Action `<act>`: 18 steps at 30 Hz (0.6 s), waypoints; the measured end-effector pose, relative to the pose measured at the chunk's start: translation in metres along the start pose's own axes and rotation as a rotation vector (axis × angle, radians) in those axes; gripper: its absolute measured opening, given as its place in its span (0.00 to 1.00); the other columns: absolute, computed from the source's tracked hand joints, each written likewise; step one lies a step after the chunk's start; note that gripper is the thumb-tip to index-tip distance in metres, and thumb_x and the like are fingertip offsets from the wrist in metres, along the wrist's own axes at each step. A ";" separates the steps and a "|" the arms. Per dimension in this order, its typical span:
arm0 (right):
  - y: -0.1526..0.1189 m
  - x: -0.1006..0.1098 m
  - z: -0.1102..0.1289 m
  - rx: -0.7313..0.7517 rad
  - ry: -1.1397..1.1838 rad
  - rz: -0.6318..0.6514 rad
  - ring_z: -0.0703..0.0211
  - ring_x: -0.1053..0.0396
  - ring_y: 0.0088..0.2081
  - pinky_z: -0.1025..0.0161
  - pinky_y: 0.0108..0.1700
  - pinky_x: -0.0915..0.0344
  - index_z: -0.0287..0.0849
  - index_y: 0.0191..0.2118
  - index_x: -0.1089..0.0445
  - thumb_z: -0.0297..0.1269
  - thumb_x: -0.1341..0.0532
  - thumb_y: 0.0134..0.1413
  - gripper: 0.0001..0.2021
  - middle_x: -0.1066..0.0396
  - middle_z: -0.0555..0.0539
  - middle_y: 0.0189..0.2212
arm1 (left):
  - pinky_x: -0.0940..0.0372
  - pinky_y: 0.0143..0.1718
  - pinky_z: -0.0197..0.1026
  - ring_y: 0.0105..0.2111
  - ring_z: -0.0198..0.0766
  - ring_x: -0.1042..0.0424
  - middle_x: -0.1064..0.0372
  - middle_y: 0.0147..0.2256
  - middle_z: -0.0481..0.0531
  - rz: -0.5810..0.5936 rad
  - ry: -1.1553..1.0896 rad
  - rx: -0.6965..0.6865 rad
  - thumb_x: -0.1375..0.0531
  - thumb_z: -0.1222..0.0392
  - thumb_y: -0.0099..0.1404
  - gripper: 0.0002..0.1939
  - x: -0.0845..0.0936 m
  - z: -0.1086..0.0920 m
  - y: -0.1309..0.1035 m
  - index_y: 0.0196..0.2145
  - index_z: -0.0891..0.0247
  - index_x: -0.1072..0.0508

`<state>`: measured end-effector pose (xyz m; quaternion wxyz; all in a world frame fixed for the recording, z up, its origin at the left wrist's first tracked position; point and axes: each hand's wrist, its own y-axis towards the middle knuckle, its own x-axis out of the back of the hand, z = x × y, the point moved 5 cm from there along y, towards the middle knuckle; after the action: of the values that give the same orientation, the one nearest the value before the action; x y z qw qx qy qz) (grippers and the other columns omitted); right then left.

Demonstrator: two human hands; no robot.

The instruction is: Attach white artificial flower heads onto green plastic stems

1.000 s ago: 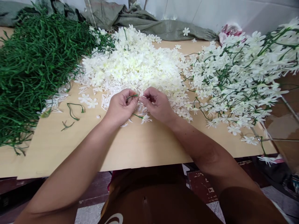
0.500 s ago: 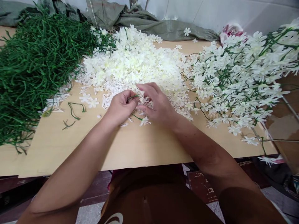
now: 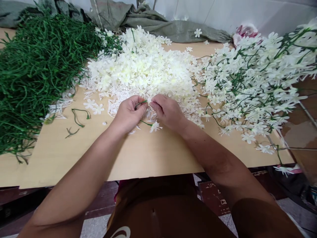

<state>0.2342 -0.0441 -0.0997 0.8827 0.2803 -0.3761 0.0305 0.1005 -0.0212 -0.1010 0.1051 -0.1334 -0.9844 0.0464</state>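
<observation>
Between thumb and fingers, my left hand pinches a green stem. A white flower sits on a branch of stem that comes out below the two hands. My right hand is closed in a pinch at the stem's tip, close to my left fingertips; a small white part shows there, mostly hidden by the fingers. Right behind both hands lies a large heap of loose white flowers.
A big pile of green stems covers the left. Flowers joined to stems are heaped at the right. Loose petals and a stem piece lie on the wooden board. Grey cloth runs along the wall.
The fingers of my right hand have closed from a spread pose into a pinch beside my left fingertips. The hanging white flower has shifted slightly right and up. My left hand has hardly moved.
</observation>
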 end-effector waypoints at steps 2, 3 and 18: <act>0.001 0.003 0.000 -0.021 0.023 -0.015 0.63 0.40 0.28 0.63 0.33 0.44 0.44 0.29 0.41 0.38 0.48 0.64 0.11 0.37 0.51 0.26 | 0.50 0.21 0.32 0.19 0.28 0.47 0.41 0.20 0.43 0.008 -0.014 0.030 0.39 0.63 0.52 0.04 -0.001 -0.001 -0.002 0.27 0.63 0.33; 0.001 0.005 0.000 -0.036 0.038 -0.028 0.63 0.41 0.28 0.63 0.33 0.45 0.44 0.28 0.42 0.38 0.47 0.64 0.12 0.38 0.51 0.25 | 0.50 0.21 0.32 0.19 0.28 0.47 0.42 0.20 0.43 0.016 -0.027 0.043 0.39 0.63 0.53 0.04 -0.001 -0.001 -0.003 0.27 0.63 0.32; 0.002 0.010 0.005 -0.166 0.256 -0.081 0.66 0.50 0.24 0.63 0.29 0.49 0.46 0.26 0.49 0.41 0.46 0.63 0.15 0.49 0.55 0.20 | 0.60 0.19 0.35 0.17 0.28 0.56 0.53 0.17 0.43 0.203 -0.179 0.053 0.38 0.46 0.59 0.19 -0.005 0.001 -0.008 0.21 0.62 0.36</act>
<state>0.2376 -0.0465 -0.0896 0.9440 0.2153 -0.2499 -0.0008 0.1031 -0.0300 -0.1019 0.0153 -0.2246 -0.9697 0.0944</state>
